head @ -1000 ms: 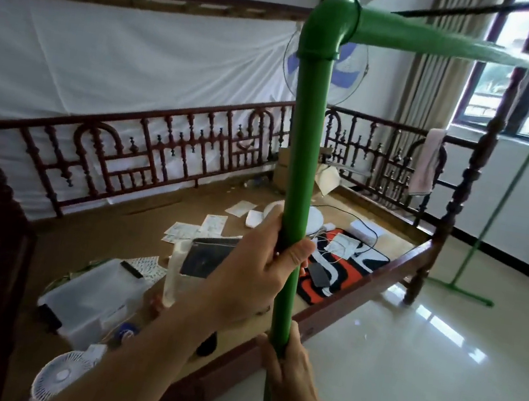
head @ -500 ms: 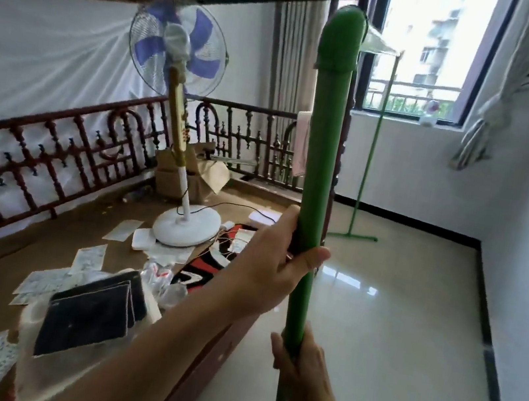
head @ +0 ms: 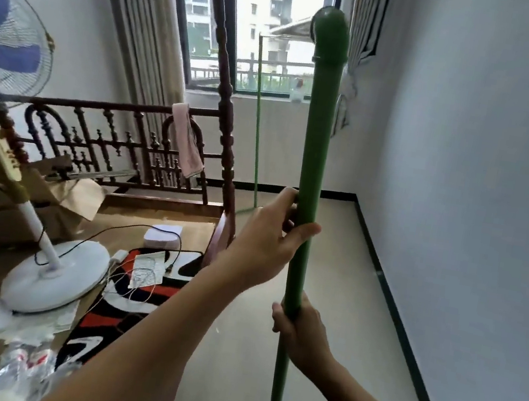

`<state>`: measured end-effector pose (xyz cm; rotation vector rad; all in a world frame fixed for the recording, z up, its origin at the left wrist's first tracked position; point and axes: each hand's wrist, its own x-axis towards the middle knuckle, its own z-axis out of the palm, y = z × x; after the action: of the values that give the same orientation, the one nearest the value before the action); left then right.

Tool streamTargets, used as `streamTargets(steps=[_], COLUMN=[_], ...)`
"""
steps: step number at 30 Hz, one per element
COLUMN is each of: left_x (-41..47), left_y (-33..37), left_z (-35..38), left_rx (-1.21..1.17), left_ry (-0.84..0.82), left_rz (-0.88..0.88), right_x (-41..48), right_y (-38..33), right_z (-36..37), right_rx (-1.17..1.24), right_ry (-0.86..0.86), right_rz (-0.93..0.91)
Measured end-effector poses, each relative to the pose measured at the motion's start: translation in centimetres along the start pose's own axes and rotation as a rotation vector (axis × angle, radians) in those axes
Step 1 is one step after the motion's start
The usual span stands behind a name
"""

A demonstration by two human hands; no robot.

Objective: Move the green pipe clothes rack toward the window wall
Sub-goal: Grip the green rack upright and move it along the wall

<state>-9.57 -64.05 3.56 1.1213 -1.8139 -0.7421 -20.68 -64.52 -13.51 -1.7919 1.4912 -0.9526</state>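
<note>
The green pipe clothes rack [head: 318, 132] has its near upright post right in front of me, topped by an elbow joint. Its far post [head: 256, 136] stands thin and green by the window wall [head: 283, 141], with its foot on the floor. My left hand [head: 268, 235] is wrapped around the near post at mid height. My right hand [head: 299, 330] grips the same post lower down. The top bar points away from me and is mostly hidden behind the elbow.
A dark wooden bed frame [head: 224, 97] fills the left side, holding a white standing fan [head: 54, 274], a cardboard box [head: 48, 200], papers and a red-black mat [head: 135, 304]. A pink towel [head: 186, 139] hangs on the footboard. A grey wall [head: 481, 200] runs along the right, with shiny floor [head: 335, 246] between.
The view has swung right from the bed toward the window and right wall. Both hands keep their grip on the post, and the far post now stands closer to the window wall.
</note>
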Motion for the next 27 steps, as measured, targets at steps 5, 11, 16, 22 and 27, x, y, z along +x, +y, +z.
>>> streamTargets(steps=[5, 11, 16, 22, 27], left_x=[5.5, 12.0, 17.4, 22.6, 25.7], left_y=[-2.2, -5.2, -7.0, -8.4, -9.2], left_z=[0.5, 0.7, 0.9, 1.8, 3.4], left_rx=[0.016, 0.027, 0.035, 0.01, -0.066], left_ry=[0.015, 0.013, 0.001, -0.038, -0.175], left_rz=[0.02, 0.023, 0.012, 0.025, 0.093], right_x=[5.5, 12.7, 18.2, 22.9, 23.6], right_y=[1.3, 3.5, 4.8, 6.2, 7.6], right_z=[-0.6, -0.9, -1.7, -3.1, -4.1], right_rx=[-0.022, -0.043, -0.028, -0.03, -0.042], right_ry=[0.046, 0.047, 0.032, 0.054, 0.169], right_rz=[0.013, 0.01, 0.031, 0.107, 0.178])
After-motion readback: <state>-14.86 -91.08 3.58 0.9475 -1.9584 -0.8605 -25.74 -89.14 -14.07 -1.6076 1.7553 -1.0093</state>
